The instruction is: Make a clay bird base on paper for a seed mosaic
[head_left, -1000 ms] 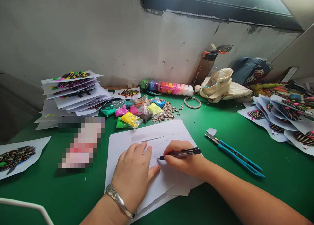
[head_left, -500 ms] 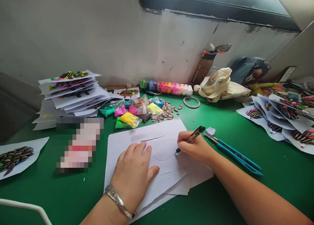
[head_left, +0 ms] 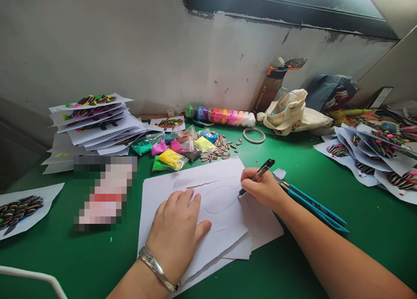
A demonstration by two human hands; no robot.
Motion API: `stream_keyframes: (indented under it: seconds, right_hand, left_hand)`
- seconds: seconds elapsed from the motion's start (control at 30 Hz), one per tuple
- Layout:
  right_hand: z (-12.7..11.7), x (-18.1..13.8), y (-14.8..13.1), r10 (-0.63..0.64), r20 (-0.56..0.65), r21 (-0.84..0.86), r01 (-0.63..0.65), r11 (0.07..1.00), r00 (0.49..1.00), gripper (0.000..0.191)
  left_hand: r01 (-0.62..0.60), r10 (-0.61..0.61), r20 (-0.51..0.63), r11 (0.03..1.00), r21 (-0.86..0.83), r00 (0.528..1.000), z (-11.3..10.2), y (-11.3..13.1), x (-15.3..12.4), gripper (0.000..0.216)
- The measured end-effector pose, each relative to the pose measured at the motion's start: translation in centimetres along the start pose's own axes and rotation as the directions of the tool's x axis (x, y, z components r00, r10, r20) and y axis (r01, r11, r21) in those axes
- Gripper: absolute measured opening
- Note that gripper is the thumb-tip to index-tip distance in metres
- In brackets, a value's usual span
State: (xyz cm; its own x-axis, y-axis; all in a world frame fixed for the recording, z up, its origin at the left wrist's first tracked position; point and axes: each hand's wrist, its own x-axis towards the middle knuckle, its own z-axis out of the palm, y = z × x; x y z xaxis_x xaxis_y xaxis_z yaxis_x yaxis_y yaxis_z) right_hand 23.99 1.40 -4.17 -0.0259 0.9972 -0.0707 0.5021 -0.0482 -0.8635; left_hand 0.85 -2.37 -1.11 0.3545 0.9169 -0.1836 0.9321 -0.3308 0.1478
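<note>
My left hand lies flat with fingers together on a loose stack of white paper sheets, holding the top sheet down; a silver bracelet circles the wrist. My right hand grips a black pen, its tip touching the paper at the right end of a drawn oval outline. A second curved line runs along the sheet above the oval.
A blue utility knife lies just right of my right hand. Behind the sheets are bags of coloured clay, sunflower seeds, a row of clay tubs, a tape ring. Stacks of finished seed pictures sit left and right.
My right hand has swept the pen from the oval's lower left round to its right end, closing the outline. My left hand has stayed pressed on the paper.
</note>
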Motion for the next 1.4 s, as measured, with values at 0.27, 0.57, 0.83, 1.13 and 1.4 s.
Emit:
stream_keyframes:
  seconds: [0.27,0.57,0.83,1.13,1.4]
  right_hand:
    - [-0.34,0.3,0.16,0.027,-0.11,0.139,-0.011,0.99,0.994,0.014]
    - [-0.14,0.34,0.44,0.033,-0.114,0.098,-0.022,0.995,0.993,0.014]
    - [0.15,0.22,0.37,0.015,-0.11,0.065,-0.008,0.998,0.994,0.013]
    - [0.17,0.1,0.21,-0.026,-0.072,0.02,0.028,0.999,0.997,0.011]
    - [0.15,-0.06,0.17,-0.014,-0.026,0.018,0.014,1.0,1.0,0.011]
  left_hand:
    - [-0.002,0.002,0.008,1.0,0.009,1.0,0.11,-0.03,-0.05,0.045]
    - [-0.008,0.008,-0.009,1.0,-0.005,1.0,0.17,-0.02,0.03,0.044]
    - [-0.014,0.014,-0.024,1.0,-0.002,1.0,0.27,-0.12,0.01,0.044]
    - [-0.016,0.016,-0.02,1.0,0.008,1.0,0.21,-0.08,-0.15,0.044]
    - [-0.012,0.012,-0.007,1.0,0.015,1.0,0.26,-0.01,0.1,0.045]
